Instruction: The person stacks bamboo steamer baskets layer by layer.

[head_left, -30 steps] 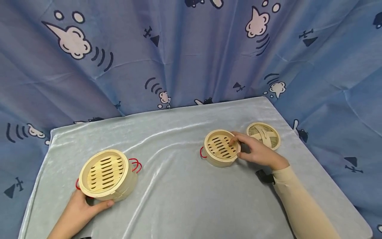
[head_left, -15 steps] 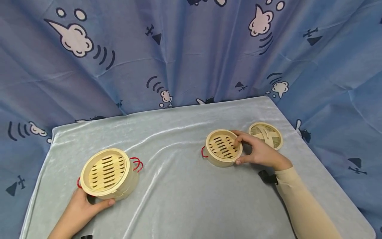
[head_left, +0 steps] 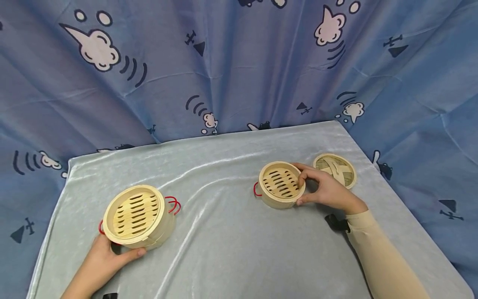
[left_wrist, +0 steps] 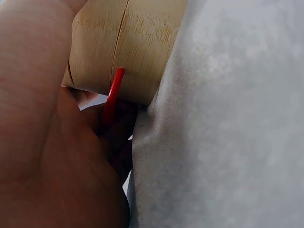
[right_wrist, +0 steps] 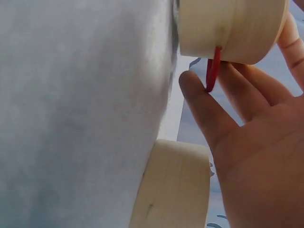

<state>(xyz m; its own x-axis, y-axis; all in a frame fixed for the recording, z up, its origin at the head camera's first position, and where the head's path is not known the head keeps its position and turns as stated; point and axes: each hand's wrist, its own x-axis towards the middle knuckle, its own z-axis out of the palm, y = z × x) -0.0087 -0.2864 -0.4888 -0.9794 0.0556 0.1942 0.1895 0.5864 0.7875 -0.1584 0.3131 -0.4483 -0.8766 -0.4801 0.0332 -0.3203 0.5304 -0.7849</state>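
Note:
On the left of the head view stands a taller bamboo steamer [head_left: 160, 224] with a slatted floor and red loop handles [head_left: 173, 204]. My left hand [head_left: 102, 259] grips its near left side, thumb along the front wall and fingers mostly hidden behind it. In the left wrist view, the wall [left_wrist: 137, 42] and one red loop [left_wrist: 113, 95] show beside the palm. Right of centre sits a smaller bamboo steamer basket [head_left: 278, 202]. My right hand [head_left: 325, 189] holds its right rim, a curled finger over the inside and the thumb against the outer wall.
A round woven bamboo lid [head_left: 345, 176] with a strap handle lies just behind the right hand. Pale velvety cloth [head_left: 231, 249] covers the table, folded into ridges. A blue patterned curtain [head_left: 239, 83] hangs along the back and right edges.
The right hand's finger has drawn from over the slats toward the small basket's right rim. Both steamers and the left hand keep their places; the head view has shifted slightly.

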